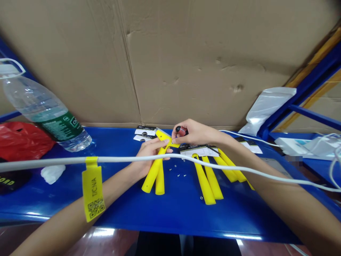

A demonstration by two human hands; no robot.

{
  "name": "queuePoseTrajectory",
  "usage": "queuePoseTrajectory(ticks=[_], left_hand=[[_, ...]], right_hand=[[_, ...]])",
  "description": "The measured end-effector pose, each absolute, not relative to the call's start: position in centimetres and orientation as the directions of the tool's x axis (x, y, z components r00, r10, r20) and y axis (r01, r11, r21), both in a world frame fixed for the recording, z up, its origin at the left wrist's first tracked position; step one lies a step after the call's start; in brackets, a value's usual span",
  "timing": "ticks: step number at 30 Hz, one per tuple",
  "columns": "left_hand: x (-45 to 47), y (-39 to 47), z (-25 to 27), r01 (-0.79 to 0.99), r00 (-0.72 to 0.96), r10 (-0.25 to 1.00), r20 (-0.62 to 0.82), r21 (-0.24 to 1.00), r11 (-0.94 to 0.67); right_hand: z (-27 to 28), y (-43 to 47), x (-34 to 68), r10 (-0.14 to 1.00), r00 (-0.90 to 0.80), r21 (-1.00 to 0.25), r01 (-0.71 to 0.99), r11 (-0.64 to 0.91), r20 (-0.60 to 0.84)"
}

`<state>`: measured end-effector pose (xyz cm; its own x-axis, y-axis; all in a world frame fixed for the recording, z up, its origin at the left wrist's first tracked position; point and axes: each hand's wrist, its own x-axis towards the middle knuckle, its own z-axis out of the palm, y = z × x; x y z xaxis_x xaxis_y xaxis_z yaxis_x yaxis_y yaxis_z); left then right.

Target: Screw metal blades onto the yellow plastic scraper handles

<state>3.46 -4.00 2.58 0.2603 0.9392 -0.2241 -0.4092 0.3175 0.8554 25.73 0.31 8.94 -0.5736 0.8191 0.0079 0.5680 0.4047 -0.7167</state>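
1. Centre frame, the left hand [147,153] clamps the yellow, two-legged plastic tool [153,174]!
2. Just right, the right hand [193,131] grips a black-and-red cylindrical handle [182,131], at the tool's upper end.

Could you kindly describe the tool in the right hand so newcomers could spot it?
At the blue table, find the right hand. In its grip is the tool, reddish with a black end, unlike the yellow handles nearby.

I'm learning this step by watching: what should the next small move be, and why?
Probably press in what looks like a small fastener: the right hand has fingertips beside it, the left hand holds the yellow tool, and a red-and-black handle is tucked in the right hand.
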Motion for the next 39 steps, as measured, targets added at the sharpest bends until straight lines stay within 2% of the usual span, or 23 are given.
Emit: queuePoseTrajectory(ticks=[7, 20, 29, 33, 39], left_hand=[[3.4, -4.0, 2.6, -0.405, 0.278, 0.933, -0.229, 0.853, 0.33], [3.4, -4.0, 2.5, -0.405, 0.273, 0.936, -0.223, 0.856, 0.322], [3.4, -3.9, 2.5, -0.442, 0.266, 0.939, -0.218, 0.838, 0.32], [3.2, -3.6, 2.2, -0.428, 0.258, 0.941, -0.217, 0.848, 0.313], [3.3, -3.6, 2.1, -0.429, 0.252, 0.94, -0.23, 0.844, 0.322]], right_hand=[[9.6, -0.4, 26.0, 0.718, -0.693, -0.631, 0.531, 0.565, 0.059], [9.3, -0.8, 25.3, 0.728, -0.673, -0.519, 0.579, 0.629, 0.132], [9.2, -1.3, 24.8, 0.67, -0.711, -0.322, 0.597, 0.735, 0.212], [9.5, -1.8, 24.5, 0.671, -0.717, -0.24, 0.629, 0.74, 0.19], [9.6, -1.8, 24.8, 0.639, -0.745, -0.28, 0.583, 0.763, 0.191]])
